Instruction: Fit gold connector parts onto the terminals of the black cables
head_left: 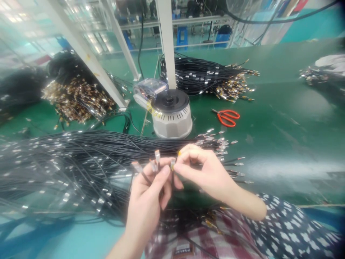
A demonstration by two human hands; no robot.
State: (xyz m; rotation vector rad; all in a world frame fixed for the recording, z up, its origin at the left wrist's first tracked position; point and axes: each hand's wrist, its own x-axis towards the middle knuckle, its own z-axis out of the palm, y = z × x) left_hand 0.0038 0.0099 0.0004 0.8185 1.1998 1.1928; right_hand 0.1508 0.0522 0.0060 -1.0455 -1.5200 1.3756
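Cable (173,177) in hand stands roughly upright at the middle of the view, its silvery tip (173,164) up between the two hands. The left hand (147,201) is closed on it, thumb near the tip, with more tips (157,157) fanned out between its fingers. The right hand (208,174) brings thumb and forefinger up to the same tip; whether they truly pinch it cannot be told, as the contact is too blurred. Good handling here seems to need a firm left hold just below the tip — a slack one would let it twist — and a light, square touch from the right fingertips. The fanned tips are best spread apart, so that none snags.

Just beyond the hands lies a long bundle (107,144), its ends pointing right; the right arm should clear them rather than drag over them. Past it stands the dispenser (172,126), with red scissors (228,118) to its right, seemingly in easy reach. Farther off, another bundle (194,77) lies behind the dispenser — and a heap (78,104) to the left.
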